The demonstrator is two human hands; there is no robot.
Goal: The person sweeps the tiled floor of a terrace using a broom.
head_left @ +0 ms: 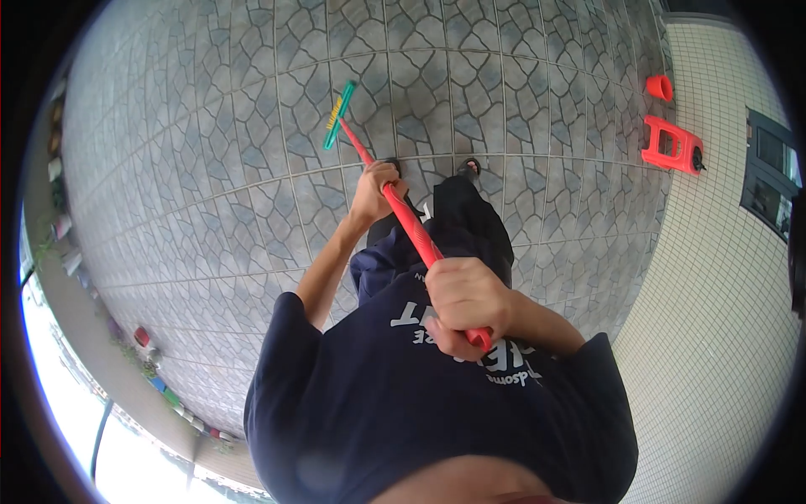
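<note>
A long red handle (411, 225) runs slantwise from my chest down toward the floor. At its far end is a green brush head (340, 115) with yellow bristles on one side, over the stone-patterned tiles (252, 126). My left hand (378, 191) is wrapped round the handle farther down, near my legs. Close to the handle's top end, in front of my dark shirt, my right hand (466, 304) grips it with closed fingers. Which hand is which cannot be told from the fingers alone; the arms do not cross.
A red stool (672, 144) and a small red bucket (660, 87) stand by the tiled wall (714, 252) at the right. Potted plants (149, 368) and other small objects line the ledge at the left. My feet are on the tiles below the handle.
</note>
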